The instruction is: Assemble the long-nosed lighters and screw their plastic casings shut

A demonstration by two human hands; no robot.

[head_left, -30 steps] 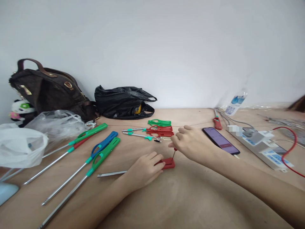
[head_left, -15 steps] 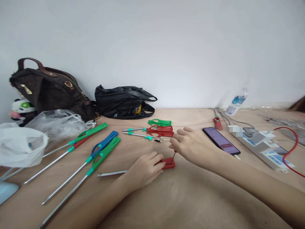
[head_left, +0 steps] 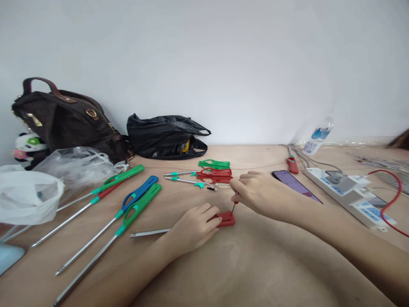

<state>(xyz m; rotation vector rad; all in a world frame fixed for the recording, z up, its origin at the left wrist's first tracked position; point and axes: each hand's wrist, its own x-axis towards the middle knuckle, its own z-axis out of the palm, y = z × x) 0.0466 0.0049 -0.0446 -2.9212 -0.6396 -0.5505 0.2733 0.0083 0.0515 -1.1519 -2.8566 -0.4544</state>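
Red lighter [head_left: 225, 218] lay on the desk [head_left: 255, 264], pinned by the closed left hand [head_left: 194, 228]; the right hand [head_left: 258, 194] gripped a small screwdriver [head_left: 234, 207], tip in its casing. Casing appeared unopened; assembled lighters [head_left: 128, 204] waited left.

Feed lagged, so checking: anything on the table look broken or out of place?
Yes: behind the right hand, red and green lighter shells lie opened up, loose metal tubes beside them. The left hand pins another red lighter.

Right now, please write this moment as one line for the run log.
left hand: holds red lighter on table | right hand: small screwdriver, tip on lighter
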